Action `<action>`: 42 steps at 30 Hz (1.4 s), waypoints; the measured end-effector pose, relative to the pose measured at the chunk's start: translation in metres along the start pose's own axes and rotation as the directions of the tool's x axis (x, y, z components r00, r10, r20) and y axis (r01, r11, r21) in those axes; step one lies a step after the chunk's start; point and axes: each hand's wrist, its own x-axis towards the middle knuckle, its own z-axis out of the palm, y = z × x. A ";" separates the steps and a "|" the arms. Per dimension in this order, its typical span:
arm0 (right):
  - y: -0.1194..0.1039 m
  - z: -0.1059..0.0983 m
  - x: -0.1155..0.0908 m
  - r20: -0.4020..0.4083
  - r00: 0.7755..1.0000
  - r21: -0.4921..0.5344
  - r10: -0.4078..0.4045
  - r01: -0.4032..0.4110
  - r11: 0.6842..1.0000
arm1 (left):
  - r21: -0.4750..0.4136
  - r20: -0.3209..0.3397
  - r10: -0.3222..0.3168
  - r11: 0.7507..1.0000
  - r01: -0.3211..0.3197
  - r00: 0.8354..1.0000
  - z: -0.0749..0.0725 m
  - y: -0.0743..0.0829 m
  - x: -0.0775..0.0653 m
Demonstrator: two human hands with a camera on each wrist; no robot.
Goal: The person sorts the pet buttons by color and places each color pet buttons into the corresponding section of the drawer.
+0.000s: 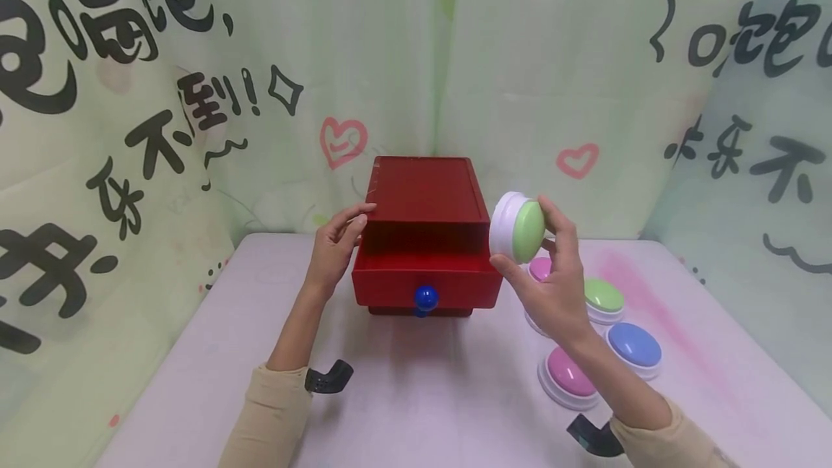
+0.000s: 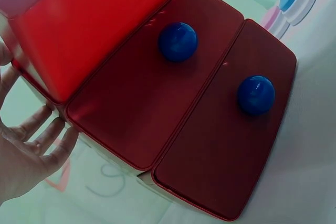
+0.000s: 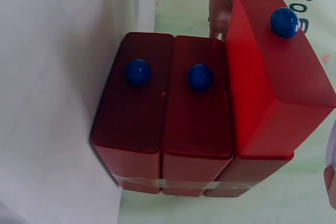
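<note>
Between thumb and fingers of my right hand [image 1: 554,293] I grip a green-topped white button [image 1: 521,228], tipped sideways, near the pulled-out drawer [image 1: 390,287]; beyond it my left hand [image 1: 333,250], fingers loosely bent, touches the red cabinet [image 1: 422,190].

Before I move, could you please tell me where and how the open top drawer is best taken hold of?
I'd pinch the open top drawer by its blue knob, coming from the front: the round knob juts out from the middle of its face, with nothing covering it.
</note>
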 end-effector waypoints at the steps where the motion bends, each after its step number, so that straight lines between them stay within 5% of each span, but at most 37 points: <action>1: -0.001 0.001 0.001 0.001 1.000 -0.006 -0.011 0.011 1.000 | 0.002 0.000 -0.001 1.000 0.001 1.000 0.000 0.000 0.000; 18: -0.012 0.015 0.016 0.097 0.971 -0.037 -0.219 0.224 0.974 | -0.006 0.009 0.014 1.000 -0.014 1.000 0.001 0.001 0.000; 30: -0.022 0.027 0.031 0.220 0.956 -0.037 -0.194 0.206 0.978 | 0.000 0.000 -0.002 1.000 0.002 1.000 0.001 0.002 -0.001; 42: -0.027 0.040 0.039 0.279 0.925 -0.020 -0.257 0.273 0.962 | -0.003 -0.005 0.009 1.000 -0.009 1.000 0.001 0.002 -0.003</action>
